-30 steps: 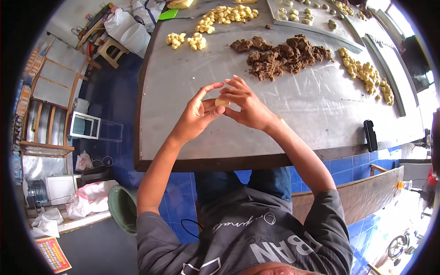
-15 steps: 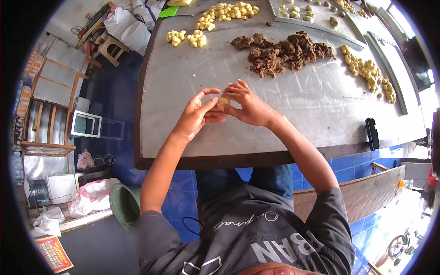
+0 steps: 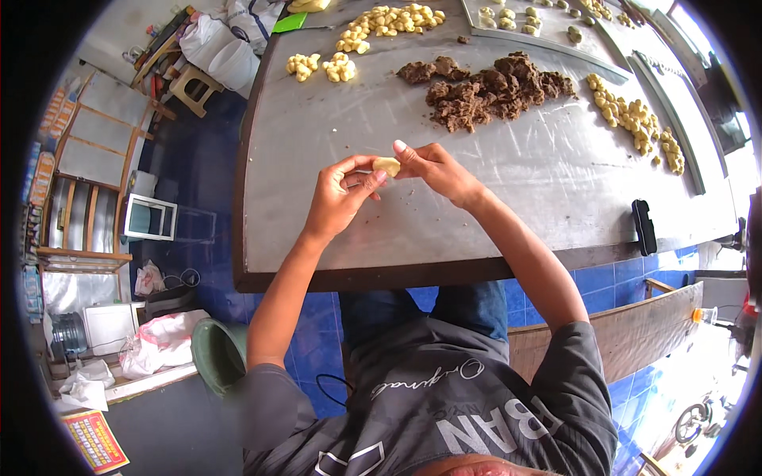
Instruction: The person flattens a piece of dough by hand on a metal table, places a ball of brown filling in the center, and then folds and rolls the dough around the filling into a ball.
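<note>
A small piece of pale yellow dough [image 3: 386, 166] is held between my two hands above the metal tabletop [image 3: 333, 238]. My left hand [image 3: 343, 194] pinches it from the left with thumb and fingers. On its other side, my right hand [image 3: 438, 171] has closed fingertips against the dough, with the thumb raised. Beyond my hands lies a crumbly brown mass of filling [image 3: 500, 95], broken into lumps. Small clusters of yellow dough balls [image 3: 340, 67] sit at the far left, with a longer heap of dough balls [image 3: 389, 21] behind them.
More dough pieces [image 3: 631, 115] lie in a row at the right. A metal tray [image 3: 548, 44] at the back holds several greenish balls. A black case-like object [image 3: 644, 228] rests near the table's right front edge. On the left floor stand a stool [image 3: 193, 86] and a green bin [image 3: 216, 357].
My right thumb has lifted and the right fingers have curled in beside the dough. The dough shows more plainly now, with my left hand still gripping it.
</note>
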A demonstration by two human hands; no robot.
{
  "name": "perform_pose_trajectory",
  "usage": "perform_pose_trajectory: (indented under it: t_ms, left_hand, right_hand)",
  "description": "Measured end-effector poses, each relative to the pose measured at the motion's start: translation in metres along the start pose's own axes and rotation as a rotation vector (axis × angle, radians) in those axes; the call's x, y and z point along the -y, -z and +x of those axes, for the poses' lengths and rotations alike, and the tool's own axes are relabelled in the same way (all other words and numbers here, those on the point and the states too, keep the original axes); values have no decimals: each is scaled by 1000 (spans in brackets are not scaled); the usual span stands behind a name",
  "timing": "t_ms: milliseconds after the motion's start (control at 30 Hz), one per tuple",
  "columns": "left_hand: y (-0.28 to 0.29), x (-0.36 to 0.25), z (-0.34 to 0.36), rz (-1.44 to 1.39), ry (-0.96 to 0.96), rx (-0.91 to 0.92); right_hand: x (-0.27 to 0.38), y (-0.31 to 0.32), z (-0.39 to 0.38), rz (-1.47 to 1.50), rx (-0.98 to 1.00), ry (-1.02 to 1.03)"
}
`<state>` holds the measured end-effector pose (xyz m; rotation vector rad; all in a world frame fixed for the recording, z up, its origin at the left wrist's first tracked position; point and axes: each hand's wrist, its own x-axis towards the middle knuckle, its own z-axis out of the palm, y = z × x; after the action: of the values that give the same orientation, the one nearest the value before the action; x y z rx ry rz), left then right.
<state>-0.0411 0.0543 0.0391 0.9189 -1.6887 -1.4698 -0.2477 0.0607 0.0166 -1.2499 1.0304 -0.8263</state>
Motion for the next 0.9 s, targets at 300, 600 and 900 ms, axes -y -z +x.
perform_pose_trajectory:
  t_ms: [300,600,900]
  left_hand:
    - [41,-18,0,654,-13,-31]
    - [96,-24,6,1111,-234,-294]
    - [48,63,81,1238,-218,-340]
  right_hand:
    - [-4,13,3,-15,-140,210]
    - [-8,17,8,157,-189,329]
    - [-11,30,14,24,-494,443]
